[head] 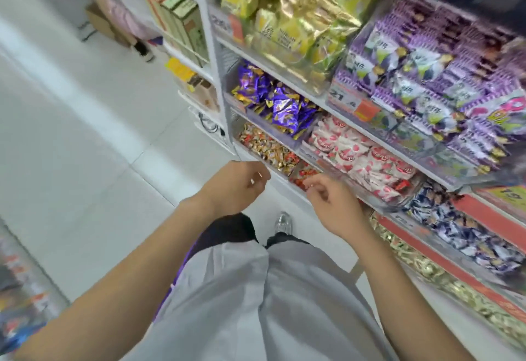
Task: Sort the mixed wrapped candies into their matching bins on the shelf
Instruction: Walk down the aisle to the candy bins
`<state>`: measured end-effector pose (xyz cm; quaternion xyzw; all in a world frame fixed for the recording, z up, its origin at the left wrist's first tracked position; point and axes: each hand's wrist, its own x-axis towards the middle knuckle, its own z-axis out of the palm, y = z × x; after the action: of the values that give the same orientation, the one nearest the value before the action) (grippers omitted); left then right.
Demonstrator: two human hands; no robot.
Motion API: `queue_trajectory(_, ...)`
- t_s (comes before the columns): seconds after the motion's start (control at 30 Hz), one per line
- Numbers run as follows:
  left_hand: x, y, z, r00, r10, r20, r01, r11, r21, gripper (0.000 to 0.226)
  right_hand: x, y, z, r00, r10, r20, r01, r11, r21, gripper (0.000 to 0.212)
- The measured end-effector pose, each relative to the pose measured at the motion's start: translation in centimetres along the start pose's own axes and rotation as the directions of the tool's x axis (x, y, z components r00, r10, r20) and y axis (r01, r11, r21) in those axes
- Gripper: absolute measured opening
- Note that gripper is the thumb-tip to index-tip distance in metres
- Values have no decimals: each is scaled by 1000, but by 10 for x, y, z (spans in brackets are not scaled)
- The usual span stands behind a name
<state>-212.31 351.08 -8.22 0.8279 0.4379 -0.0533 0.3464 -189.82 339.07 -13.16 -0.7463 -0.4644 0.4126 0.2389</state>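
Nearest, a grey garment point(256, 303) across the bottom, with two bare forearms reaching forward from either side of it. Just beyond, a pale shoe point(284, 222) on the white tiled floor point(85, 147). Then the hands, apart from each other and both raised at the front edge of the shelf point(284, 184): left hand point(239, 187) with fingers curled inward and a small pale glint inside the curl; right hand point(333, 204) with thumb and fingertips drawn together just over a bin of red candies point(301, 174), a small shiny speck at the tips. Too blurred to tell whether either holds a candy. Left of the red ones, a clear bin of mixed wrapped candies point(267, 150) in gold, red and brown; to the right, pink-and-white candies point(370, 161), and further right dark blue-and-white candies point(469, 235). Below those, a row of gold wrappers point(432, 272). One level up, purple-and-gold candies point(280, 104) heaped in a bin. Higher still, yellow-and-gold packets point(296, 22) beside purple-and-white packets point(427, 67), with orange price tags point(367, 111) on the shelf rail. Farthest, green boxes point(182, 16) upright at the shelf end.
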Motion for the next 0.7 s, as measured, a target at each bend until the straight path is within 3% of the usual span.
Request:
queue_trajectory(0.23,75,-32,-25,967,150,209,-172,981,95,20,34,-17,11,990,78,-120,-71,996,60,23)
queue_trajectory(0.3,104,-47,-27,935,222,278,-261,959,109,19,40,-17,23,974,117,-195,-108,992,58,24)
queue_trajectory(0.47,170,-83,-24,831,324,452,-421,898,131,19,51,-14,64,930,320,-180,-307,947,93,23)
queue_trajectory(0.7,238,-127,18,738,431,520,-545,835,82,18,95,13,125,849,486,-208,-483,873,68,25)
